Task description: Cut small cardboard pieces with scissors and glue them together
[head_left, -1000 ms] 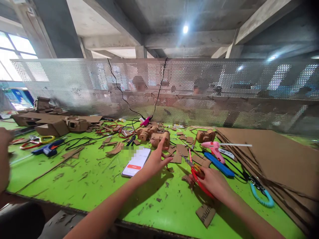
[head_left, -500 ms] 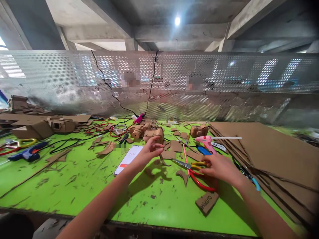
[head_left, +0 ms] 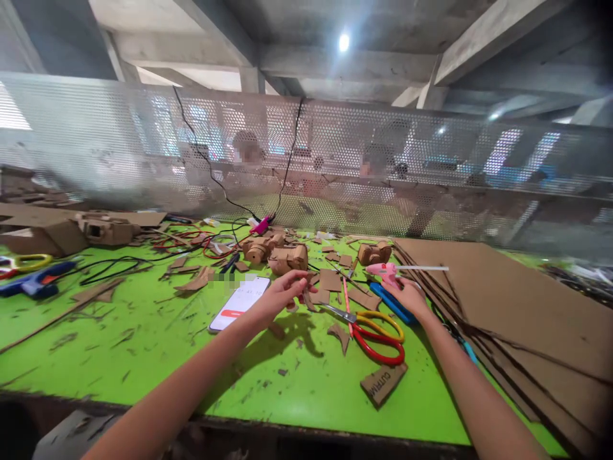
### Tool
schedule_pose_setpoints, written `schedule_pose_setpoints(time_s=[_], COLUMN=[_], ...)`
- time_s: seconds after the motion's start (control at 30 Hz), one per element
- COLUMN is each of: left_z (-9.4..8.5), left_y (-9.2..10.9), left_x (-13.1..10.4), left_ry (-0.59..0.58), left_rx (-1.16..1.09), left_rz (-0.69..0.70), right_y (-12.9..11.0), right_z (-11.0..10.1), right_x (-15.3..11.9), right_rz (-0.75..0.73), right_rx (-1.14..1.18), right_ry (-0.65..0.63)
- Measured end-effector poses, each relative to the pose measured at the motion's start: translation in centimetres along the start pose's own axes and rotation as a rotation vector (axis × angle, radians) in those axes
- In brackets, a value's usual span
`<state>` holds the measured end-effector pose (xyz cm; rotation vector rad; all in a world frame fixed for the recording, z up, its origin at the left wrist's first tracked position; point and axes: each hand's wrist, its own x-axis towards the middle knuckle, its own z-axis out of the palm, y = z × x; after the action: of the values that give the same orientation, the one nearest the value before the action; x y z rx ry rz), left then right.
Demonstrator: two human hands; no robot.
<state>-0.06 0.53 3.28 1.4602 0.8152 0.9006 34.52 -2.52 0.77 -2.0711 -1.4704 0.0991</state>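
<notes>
Pink glue gun (head_left: 384, 271) on green table (head_left: 287, 390), right of centre, beside blue cutter (head_left: 391, 303); right hand (head_left: 410, 297) at its handle, fingers partly bent, cannot tell if gripping. Left hand (head_left: 282, 297): fingers pinching small cardboard piece (head_left: 308, 300). Scissors (head_left: 368, 327) between hands, blades slightly apart; phone (head_left: 241, 303) left

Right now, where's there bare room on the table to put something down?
Two patches, both with small debris: the table front between the left forearm and printed cardboard piece, and left of that forearm, short of the phone. It's crowded behind the phone, with cardboard models and scraps, and around the scissors and pink glue gun.
</notes>
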Motion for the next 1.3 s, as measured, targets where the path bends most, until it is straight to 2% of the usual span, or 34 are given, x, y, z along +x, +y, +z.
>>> schedule_pose_setpoints(time_s=[0.13, 0.23, 0.27, 0.33, 0.43, 0.5, 0.6, 0.67, 0.87, 1.3], left_z=[0.1, -0.1, -0.2, -0.3, -0.4, -0.3, 0.0, 0.2, 0.4, 0.6], left_y=[-0.6, -0.8, -0.9, -0.9, -0.8, -0.8, -0.7, -0.5, -0.4, -0.4], left_x=[0.3, 0.5, 0.5, 0.5, 0.3, 0.1, -0.3, -0.5, -0.8, -0.9], left_ry=[0.003, 0.112, 0.143, 0.169, 0.145, 0.124, 0.101, 0.086, 0.066, 0.025], left_rx=[0.041, 0.109, 0.133, 0.182, 0.225, 0.224, 0.228, 0.234, 0.221, 0.215], left_rz=[0.043, 0.192, 0.237, 0.309, 0.371, 0.385, 0.386, 0.405, 0.446, 0.514], right_y=[-1.2, -2.7, -3.3, -4.7, -7.0, -8.4, -9.5, -9.6, -8.8, -8.2], right_z=[-0.4, -1.1, -1.2, -1.2, -1.2, -1.4, -1.8, -1.8, -1.1, -1.2], right_x=[0.0, -0.9, -1.5, -3.1, -6.1, -7.9, -9.5, -9.9, -9.9, -10.0], right_rz=[-0.037, -0.095, -0.095, -0.109, -0.078, -0.115, -0.153, -0.176, -0.249, -0.21], right_rx=[0.075, 0.26, 0.393, 0.492, 0.782, 0.859, 0.858, 0.832, 0.763, 0.675], right_ry=[0.015, 0.059, 0.052, 0.014, -0.087, -0.214, -0.317, -0.34, -0.272, -0.255])
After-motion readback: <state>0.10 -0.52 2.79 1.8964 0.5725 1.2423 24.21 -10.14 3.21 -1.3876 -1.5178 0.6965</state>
